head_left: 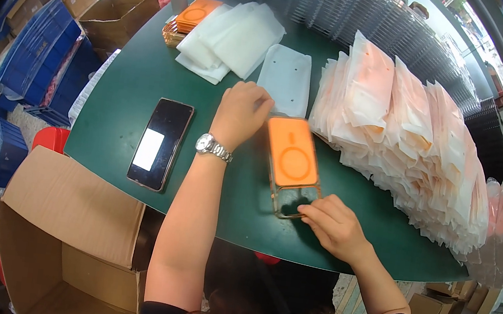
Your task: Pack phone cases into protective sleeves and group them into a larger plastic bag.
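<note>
My right hand (pixel 334 226) pinches the lower end of a clear phone case (pixel 298 196) with an orange insert (pixel 294 153) that carries a ring mark. The case is tilted above the green table, its far end close to my left hand. My left hand (pixel 242 112), with a metal watch on the wrist, has its fingers curled at the near left corner of a flat frosted plastic bag (pixel 285 76). What those fingertips hold, if anything, is hidden. Left of my left forearm lies a dark smartphone (pixel 161 145) with a white patch on its screen.
Filled frosted bags (pixel 395 125) are piled along the right side of the green table (pixel 111 113). Folded frosted bags (pixel 235 37) and stacked orange cases (pixel 195 15) lie at the far left. Clear plastic trays (pixel 347 11) line the back. An open cardboard box (pixel 73 210) stands lower left.
</note>
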A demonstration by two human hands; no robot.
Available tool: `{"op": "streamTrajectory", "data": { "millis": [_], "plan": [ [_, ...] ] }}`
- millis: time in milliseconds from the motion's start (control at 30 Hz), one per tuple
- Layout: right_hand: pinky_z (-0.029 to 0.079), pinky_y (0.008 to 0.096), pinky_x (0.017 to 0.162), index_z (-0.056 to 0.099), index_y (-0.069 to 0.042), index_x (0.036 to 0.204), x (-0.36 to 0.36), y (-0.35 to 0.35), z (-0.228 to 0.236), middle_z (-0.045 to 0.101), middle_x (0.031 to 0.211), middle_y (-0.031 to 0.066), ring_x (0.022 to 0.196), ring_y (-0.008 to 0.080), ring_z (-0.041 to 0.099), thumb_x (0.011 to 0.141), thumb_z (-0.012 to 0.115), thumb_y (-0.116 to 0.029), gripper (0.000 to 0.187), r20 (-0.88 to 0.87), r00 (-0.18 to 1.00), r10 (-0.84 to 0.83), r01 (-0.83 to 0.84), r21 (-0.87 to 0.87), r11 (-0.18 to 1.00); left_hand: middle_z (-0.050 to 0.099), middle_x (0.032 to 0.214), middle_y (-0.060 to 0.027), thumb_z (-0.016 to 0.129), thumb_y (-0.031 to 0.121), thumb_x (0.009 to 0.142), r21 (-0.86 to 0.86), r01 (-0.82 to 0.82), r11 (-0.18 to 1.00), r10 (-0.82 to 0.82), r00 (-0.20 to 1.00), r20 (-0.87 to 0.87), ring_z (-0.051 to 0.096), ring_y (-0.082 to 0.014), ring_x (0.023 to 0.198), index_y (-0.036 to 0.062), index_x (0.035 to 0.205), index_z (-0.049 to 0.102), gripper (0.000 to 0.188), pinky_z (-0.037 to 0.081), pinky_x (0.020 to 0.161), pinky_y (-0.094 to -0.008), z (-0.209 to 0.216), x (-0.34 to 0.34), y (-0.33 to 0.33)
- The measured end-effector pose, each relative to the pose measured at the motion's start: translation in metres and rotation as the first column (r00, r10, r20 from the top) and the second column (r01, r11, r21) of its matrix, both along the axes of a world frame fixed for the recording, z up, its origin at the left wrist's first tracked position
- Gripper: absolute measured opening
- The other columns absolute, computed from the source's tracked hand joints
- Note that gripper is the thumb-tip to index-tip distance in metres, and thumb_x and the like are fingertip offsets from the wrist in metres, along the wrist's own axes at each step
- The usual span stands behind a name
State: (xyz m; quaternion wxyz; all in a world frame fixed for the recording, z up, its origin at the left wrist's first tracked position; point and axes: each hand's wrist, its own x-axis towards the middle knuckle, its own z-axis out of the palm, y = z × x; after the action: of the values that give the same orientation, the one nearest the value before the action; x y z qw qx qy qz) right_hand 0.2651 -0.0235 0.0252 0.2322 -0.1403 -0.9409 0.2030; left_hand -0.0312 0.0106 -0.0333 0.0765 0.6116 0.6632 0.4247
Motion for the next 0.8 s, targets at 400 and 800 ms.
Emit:
{"op": "streamTrajectory", "data": {
  "millis": [400,800],
  "plan": [
    [0.052,0.0355,0.068,0.067,-0.003,0.104,-0.002,0.018,0.010,0.065,0.092,0.0070,0.080,0.0254,0.060,0.082,0.075,-0.001,0.024,0.044,0.983,0.177,-0.173,-0.076,0.982,0.071,0.091,-0.0148,0.068,0.022,0.090,-0.136,0.036,0.990,0.006,0.955,0.297,0.068,-0.0325,0.084,0.0007,0.092,0.072,0.022,0.054,0.077,-0.0408,0.014,-0.004,-0.006],
    [0.053,0.0363,0.069,0.067,-0.004,0.104,-0.007,0.014,0.024,0.064,0.093,0.0070,0.083,0.0258,0.060,0.083,0.074,-0.003,0.022,0.132,0.963,0.235,-0.229,-0.061,0.972,0.067,0.087,-0.0078,0.064,0.024,0.090,-0.136,0.086,0.987,-0.066,0.987,0.147,0.062,-0.0270,0.091,0.0067,0.085,0.071,0.019,0.042,0.086,-0.0417,0.010,-0.006,-0.008]
  ]
}}
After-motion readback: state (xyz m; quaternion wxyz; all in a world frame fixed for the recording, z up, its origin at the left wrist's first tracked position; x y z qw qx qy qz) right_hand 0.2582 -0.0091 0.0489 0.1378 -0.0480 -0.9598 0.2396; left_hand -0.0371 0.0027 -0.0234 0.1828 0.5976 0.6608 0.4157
